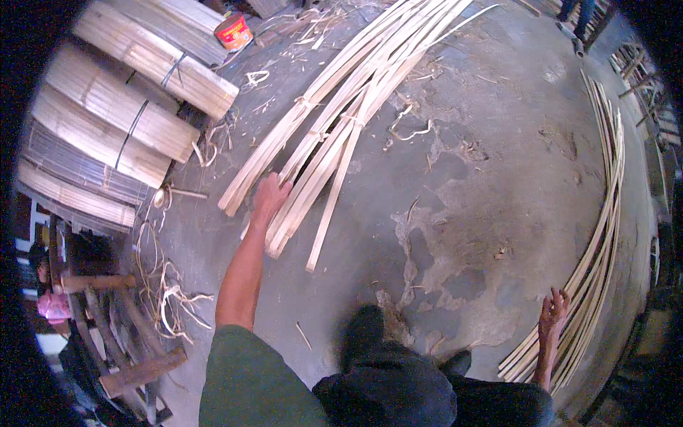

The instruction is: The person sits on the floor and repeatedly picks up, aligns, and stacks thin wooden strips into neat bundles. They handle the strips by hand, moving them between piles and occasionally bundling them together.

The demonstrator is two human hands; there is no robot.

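Long pale bamboo strips (pixel 334 160), tied in several bundles, lie slantwise on the floor ahead of me. My left hand (pixel 269 198) is on the near end of the middle bundle, its fingers closing round the strips; the fingertips are partly hidden. At the right lies a longer, curved bunch of thin strips (pixel 605 235). My right hand (pixel 552 313) is raised beside that bunch's near end, fingers loosely bent and apart, with nothing seen in it.
Large tied rolls of slats (pixel 146 128) are stacked at the far left, a red tub (pixel 233 33) beside them. A wooden frame (pixel 135 334) stands at the near left by tangled strip scraps (pixel 174 302). Another person's legs (pixel 580 21) show at the far right.
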